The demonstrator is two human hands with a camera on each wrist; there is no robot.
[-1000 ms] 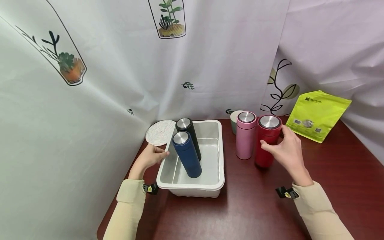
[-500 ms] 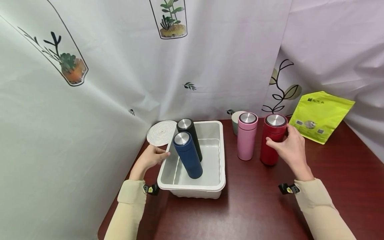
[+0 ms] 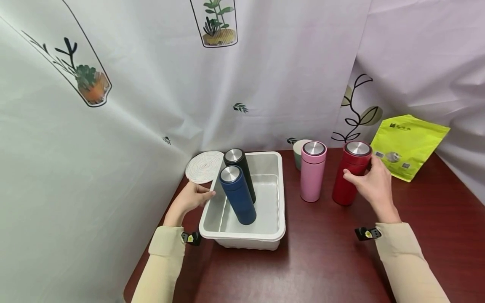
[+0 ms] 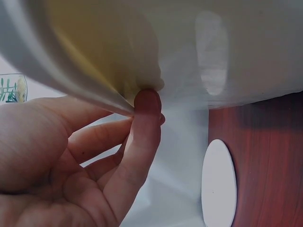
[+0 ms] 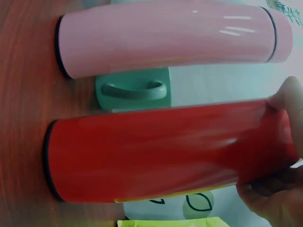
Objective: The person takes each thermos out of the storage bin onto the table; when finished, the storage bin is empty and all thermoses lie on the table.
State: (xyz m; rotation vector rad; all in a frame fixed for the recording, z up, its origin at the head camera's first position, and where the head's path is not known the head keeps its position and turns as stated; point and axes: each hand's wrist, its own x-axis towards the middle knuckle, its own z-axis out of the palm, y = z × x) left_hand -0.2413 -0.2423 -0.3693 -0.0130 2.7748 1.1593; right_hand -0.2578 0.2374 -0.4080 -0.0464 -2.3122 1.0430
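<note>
"Basin (image 3: 246, 243) first: what's inside?"

"Blue bottle (image 3: 241, 202) and black bottle (image 3: 248, 179); the left hand (image 3: 189, 197) pinches its rim."

"And the red bottle (image 5: 156, 153)?"

"Right hand (image 3: 373, 185) clamped round its upper body, right of the pink bottle (image 3: 312, 181); can't tell whether it touches the bench (image 3: 314, 261). Likely stiff, smooth, weighty if full; hold below the lid (image 3: 358, 148)."

"Green cup (image 5: 137, 78) beyond?"

"Contents don't show."

Pale, plant-patterned cloth (image 3: 280, 80) behind a reddish-brown table (image 3: 314, 261).
</note>
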